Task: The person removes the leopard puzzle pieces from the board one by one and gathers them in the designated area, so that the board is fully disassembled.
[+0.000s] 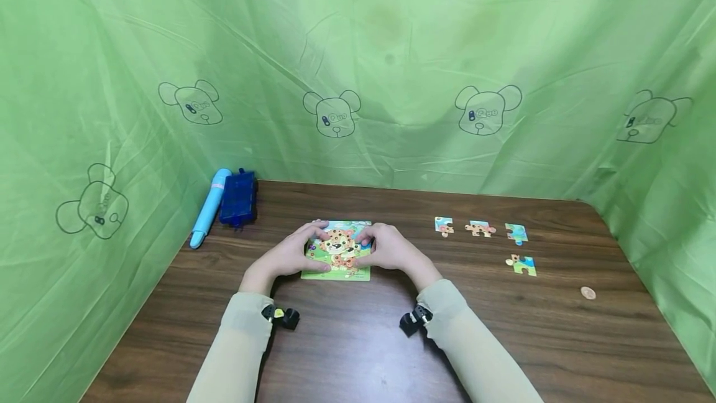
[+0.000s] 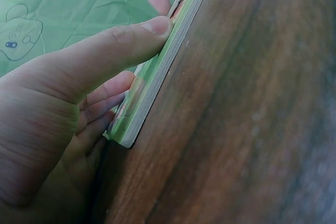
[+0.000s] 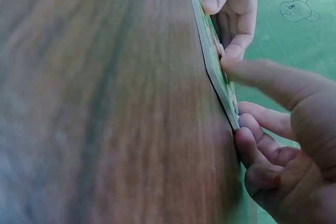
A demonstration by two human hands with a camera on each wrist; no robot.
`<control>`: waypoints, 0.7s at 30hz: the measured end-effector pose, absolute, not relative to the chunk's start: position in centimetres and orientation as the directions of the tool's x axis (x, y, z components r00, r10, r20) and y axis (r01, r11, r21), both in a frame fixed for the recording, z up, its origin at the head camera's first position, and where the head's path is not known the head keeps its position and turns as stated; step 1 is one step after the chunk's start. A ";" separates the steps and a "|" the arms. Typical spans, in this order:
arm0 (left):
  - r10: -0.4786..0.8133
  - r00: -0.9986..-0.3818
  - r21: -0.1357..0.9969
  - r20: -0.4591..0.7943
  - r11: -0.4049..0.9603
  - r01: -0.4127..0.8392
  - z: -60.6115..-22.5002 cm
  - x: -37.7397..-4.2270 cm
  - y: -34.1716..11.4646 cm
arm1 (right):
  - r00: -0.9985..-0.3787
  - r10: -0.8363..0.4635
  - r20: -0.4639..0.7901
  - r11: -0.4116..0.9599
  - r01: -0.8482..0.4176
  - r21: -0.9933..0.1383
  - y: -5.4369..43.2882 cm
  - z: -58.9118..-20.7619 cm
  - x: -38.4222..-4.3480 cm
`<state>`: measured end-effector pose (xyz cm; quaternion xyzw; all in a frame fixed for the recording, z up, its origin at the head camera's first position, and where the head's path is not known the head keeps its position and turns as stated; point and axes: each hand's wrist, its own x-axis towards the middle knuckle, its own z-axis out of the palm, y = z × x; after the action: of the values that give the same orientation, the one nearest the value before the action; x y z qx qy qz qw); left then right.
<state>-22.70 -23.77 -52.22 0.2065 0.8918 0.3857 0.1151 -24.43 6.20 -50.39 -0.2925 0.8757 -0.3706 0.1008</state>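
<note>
Brown wood-grain counter (image 1: 347,353) bears a puzzle board (image 1: 335,276), grasped at its left edge by the left hand (image 1: 288,254) and its right edge by the right hand (image 1: 394,249), left of 4 loose pieces (image 1: 518,232); a blue box (image 1: 238,199) sits far left.

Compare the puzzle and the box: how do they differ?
The puzzle shows a multicoloured picture; the box is dark blue. The puzzle is thin; the box looks thicker. The left hand and right hand hold the puzzle; neither touches the box. Both things look roughly rectangular.
</note>
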 end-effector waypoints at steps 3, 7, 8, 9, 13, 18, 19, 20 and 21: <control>0.458 -0.888 0.736 -0.045 0.616 0.281 -52.2 -22.7 -23.8 | -0.809 -0.587 0.043 0.572 -0.451 -0.685 6.1 -50.3 -24.4; 0.459 -0.887 0.737 -0.042 0.614 0.283 -52.3 -22.8 -23.8 | -0.803 -0.594 0.050 0.571 -0.464 -0.677 6.2 -50.3 -24.3; 0.460 -0.887 0.736 -0.042 0.615 0.284 -52.4 -22.8 -23.8 | -0.803 -0.594 0.049 0.568 -0.461 -0.682 6.2 -50.3 -24.4; 0.460 -0.887 0.735 -0.043 0.616 0.283 -52.4 -22.8 -23.8 | -0.803 -0.594 0.049 0.559 -0.455 -0.693 6.4 -50.3 -24.3; 0.457 -0.888 0.734 -0.047 0.619 0.279 -52.4 -22.7 -23.8 | -0.809 -0.586 0.047 0.516 -0.417 -0.748 7.2 -49.8 -24.4; 0.451 -0.891 0.732 -0.048 0.623 0.276 -52.3 -22.7 -23.8 | -0.816 -0.573 0.068 0.506 -0.418 -0.755 8.8 -48.8 -24.5; 0.451 -0.891 0.730 -0.049 0.625 0.276 -52.3 -22.7 -23.8 | -0.818 -0.571 0.071 0.511 -0.422 -0.749 9.2 -48.7 -24.5; 0.451 -0.891 0.730 -0.050 0.626 0.275 -52.3 -22.6 -23.7 | -0.820 -0.568 0.070 0.516 -0.422 -0.745 9.5 -48.5 -24.5; 0.451 -0.891 0.731 -0.052 0.625 0.274 -52.2 -22.6 -23.7 | -0.821 -0.566 0.068 0.522 -0.421 -0.742 9.9 -48.4 -24.4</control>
<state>-22.60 -23.72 -52.21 0.2026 0.8939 0.3826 0.1158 -24.43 9.93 -48.42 -0.2846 0.8675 -0.3977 0.0910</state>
